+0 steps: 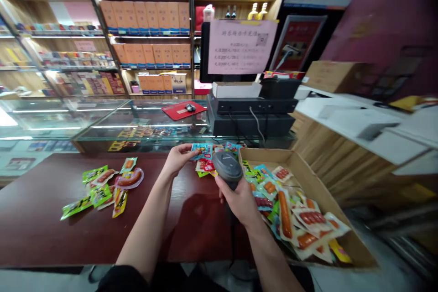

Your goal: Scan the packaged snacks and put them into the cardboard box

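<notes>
Near the back edge of the dark red table, my left hand (178, 159) pinches a small blue snack packet (201, 151). My right hand (238, 195) is wrapped round the handle of a dark grey handheld scanner (227, 165), its head just right of the blue packet. Beneath and behind them lie more packets, among them a red one (204, 165). A cardboard box (321, 182) to the right holds several packaged sausages (284, 214) and small packets. On the left of the table sits a loose group of green packets (77, 207), with a curved sausage (129, 179) in clear wrap.
Behind the table stands a glass counter (153, 132) with a red mouse pad (178, 110). A black register (253, 116) and a screen bearing a pink sign (242, 48) are behind the box. Shelves of boxes line the back wall.
</notes>
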Demonstrator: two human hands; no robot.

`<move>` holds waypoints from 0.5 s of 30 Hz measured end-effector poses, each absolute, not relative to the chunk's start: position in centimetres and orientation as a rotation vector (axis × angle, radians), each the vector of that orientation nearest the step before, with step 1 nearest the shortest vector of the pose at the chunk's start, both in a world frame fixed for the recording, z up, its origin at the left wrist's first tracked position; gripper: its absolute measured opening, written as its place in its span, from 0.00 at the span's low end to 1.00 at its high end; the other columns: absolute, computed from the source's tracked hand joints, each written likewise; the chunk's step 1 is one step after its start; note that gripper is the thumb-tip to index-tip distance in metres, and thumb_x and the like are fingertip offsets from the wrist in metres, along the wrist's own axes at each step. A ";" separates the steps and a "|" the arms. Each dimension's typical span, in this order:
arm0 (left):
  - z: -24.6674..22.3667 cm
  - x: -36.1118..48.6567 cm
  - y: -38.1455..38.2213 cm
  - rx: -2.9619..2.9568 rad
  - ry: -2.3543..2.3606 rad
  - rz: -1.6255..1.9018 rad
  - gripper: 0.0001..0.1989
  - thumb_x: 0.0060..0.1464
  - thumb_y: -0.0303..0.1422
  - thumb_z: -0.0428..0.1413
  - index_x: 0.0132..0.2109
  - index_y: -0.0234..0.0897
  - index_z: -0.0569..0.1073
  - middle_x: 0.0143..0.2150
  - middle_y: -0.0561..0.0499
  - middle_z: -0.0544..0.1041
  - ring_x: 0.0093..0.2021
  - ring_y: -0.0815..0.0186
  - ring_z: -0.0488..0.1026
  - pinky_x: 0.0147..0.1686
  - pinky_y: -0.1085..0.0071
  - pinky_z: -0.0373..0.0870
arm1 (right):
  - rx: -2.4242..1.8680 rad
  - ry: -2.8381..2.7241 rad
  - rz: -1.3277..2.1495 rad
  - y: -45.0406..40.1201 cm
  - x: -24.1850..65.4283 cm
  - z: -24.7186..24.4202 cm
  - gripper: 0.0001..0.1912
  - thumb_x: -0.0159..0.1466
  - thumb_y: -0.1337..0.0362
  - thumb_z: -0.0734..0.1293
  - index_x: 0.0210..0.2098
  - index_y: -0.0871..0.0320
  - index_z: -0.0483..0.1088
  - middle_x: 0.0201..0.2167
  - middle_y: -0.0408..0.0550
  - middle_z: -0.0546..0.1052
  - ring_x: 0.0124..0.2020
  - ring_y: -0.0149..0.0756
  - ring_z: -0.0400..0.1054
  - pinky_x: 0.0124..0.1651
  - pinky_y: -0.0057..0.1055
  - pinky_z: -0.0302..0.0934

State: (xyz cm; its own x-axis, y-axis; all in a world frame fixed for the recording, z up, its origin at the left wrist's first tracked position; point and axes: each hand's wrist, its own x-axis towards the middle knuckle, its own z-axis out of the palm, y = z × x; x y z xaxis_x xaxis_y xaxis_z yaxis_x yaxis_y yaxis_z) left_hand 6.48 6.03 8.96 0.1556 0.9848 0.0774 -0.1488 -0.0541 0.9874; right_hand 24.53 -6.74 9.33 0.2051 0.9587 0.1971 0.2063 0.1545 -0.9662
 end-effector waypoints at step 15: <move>8.6 27.2 0.7 1.408 0.519 0.662 0.25 0.40 0.40 0.68 0.45 0.31 0.78 0.39 0.44 0.81 0.33 0.65 0.77 0.32 0.71 0.75 | -1.385 -0.763 0.736 -16.3 36.8 9.0 0.18 0.58 0.49 0.70 0.28 0.58 0.69 0.14 0.41 0.68 0.14 0.29 0.60 0.18 0.26 0.56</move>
